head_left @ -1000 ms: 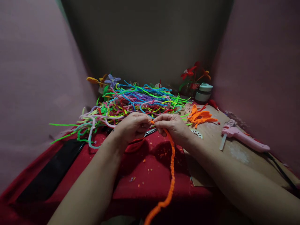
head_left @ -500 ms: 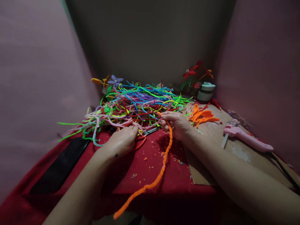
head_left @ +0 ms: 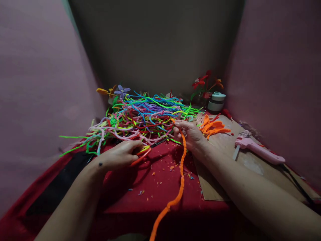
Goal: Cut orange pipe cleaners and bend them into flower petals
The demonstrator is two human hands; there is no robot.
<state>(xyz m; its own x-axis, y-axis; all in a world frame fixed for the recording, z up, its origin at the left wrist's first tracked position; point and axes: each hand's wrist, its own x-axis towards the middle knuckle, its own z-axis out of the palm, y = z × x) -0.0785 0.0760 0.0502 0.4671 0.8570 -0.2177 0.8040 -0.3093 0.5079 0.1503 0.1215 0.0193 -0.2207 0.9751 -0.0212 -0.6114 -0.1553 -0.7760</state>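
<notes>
My left hand [head_left: 125,153] is closed on the red and yellow handles of a pair of scissors [head_left: 145,154], whose dark blades point away to the right. Between the fingers of my right hand [head_left: 188,132] is a long orange pipe cleaner [head_left: 184,160]; its short end sticks out above the fingertips and the rest hangs in a curve past the table's near edge. The scissor blades lie in front of a heaped pile of many-coloured pipe cleaners [head_left: 150,113]. Several bent orange pieces [head_left: 213,126] rest just beyond my right hand.
A pink glue gun [head_left: 260,150] lies on a cardboard sheet [head_left: 215,187] at the right. Behind it stand a pale-lidded jar [head_left: 216,102] and red flowers [head_left: 200,82]. A black flat object [head_left: 55,184] lies at the left on the red cloth [head_left: 150,190], which carries small scraps.
My left hand has lifted the scissors off the cloth by their handles and shifted slightly left. My right hand keeps its pinch; the hanging end of the orange pipe cleaner has swung right.
</notes>
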